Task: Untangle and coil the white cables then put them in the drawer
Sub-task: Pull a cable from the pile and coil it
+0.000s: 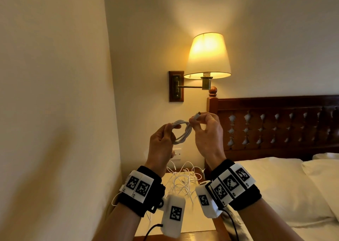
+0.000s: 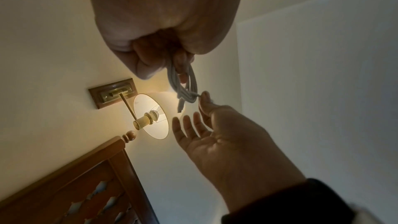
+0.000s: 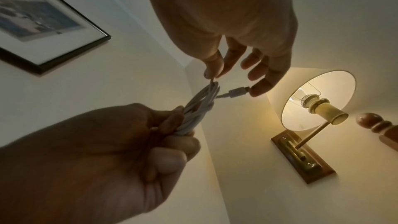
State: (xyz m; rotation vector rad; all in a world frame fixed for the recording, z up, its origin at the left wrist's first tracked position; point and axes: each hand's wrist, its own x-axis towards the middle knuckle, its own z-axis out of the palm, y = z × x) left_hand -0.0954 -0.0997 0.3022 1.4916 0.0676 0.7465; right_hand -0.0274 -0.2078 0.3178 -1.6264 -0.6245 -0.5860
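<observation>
Two cream walls [image 1: 55, 75] meet in a corner, and a pale-topped bedside table [image 1: 176, 224] stands in it below the raised hands, beside a bed [image 1: 286, 189] with white linen and a carved dark wooden headboard [image 1: 275, 123]. On the table top lies a loose tangle of white cables [image 1: 183, 182], partly covered by the wrists and their marker bands. A lit wall lamp [image 1: 207, 57] on a brass arm and wooden back plate hangs above, and a white wall socket [image 1: 177, 154] shows between the hands and the table. A framed picture [image 3: 43, 23] hangs on another wall in the right wrist view.

Held up in front of the lamp wall is the coiled cable [image 1: 180, 132], several white loops gathered together. The left hand [image 1: 161, 141] has its fingers curled round one side of the coil, gripping the bunched strands. The right hand [image 1: 207, 132] pinches a strand at the far side of the coil between thumb and forefinger; its other fingers are spread loosely, and the cable's plug [image 3: 237, 91] juts out free just beside a fingertip.

No drawer can be made out; the table's front is cut off at the lower edge and hidden behind the forearms
</observation>
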